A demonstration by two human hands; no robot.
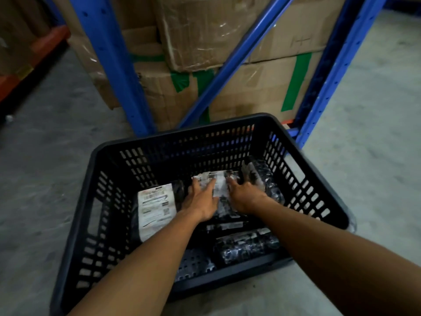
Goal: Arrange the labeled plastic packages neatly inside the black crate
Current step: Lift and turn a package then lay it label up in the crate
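Observation:
A black slotted plastic crate (109,201) stands on the concrete floor. Inside it lie several dark plastic packages with white labels. One package (157,208) lies flat at the left with its label up. A second package (221,185) sits in the middle. My left hand (200,199) rests on its left side with fingers spread, and my right hand (246,197) holds its right edge. Another glossy package (247,246) lies at the crate's near side, and one more package (271,183) leans by the right wall.
Blue steel rack uprights (114,65) and a diagonal brace rise just behind the crate. Stacked cardboard boxes (227,42) with green tape fill the rack. An orange rack beam (41,49) runs at the far left. Bare concrete floor (376,133) surrounds the crate.

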